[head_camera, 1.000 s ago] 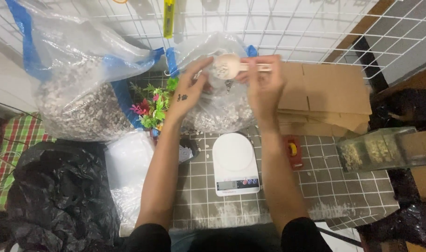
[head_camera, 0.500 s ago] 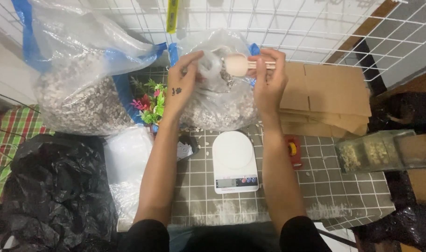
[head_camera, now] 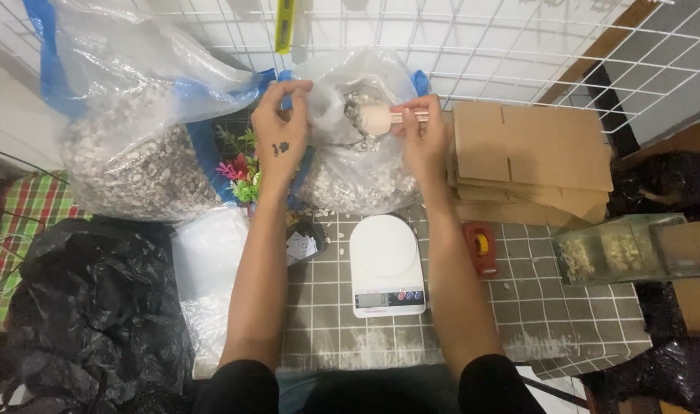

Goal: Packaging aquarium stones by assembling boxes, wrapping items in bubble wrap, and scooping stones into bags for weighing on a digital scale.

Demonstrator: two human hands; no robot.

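Grid-tiled tabletop point(head_camera: 518, 307) before a white wire rack, white kitchen scale point(head_camera: 386, 264) between the forearms, flattened cardboard point(head_camera: 534, 157) rightward, left hand point(head_camera: 279, 130) pinching open a clear bag of pale pebbles point(head_camera: 357, 165), right hand point(head_camera: 425, 134) clamped on a wooden scoop point(head_camera: 380, 119) at the bag's mouth.

Clear pebble bag point(head_camera: 357, 153) sits far centre, bigger clear bag point(head_camera: 127, 130) far left, white scale's small grey screen point(head_camera: 374, 300) near centre.

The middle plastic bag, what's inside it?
The bag holds pale pebbles and a wooden scoop, held by the right hand. Anything under the pebbles is hidden.
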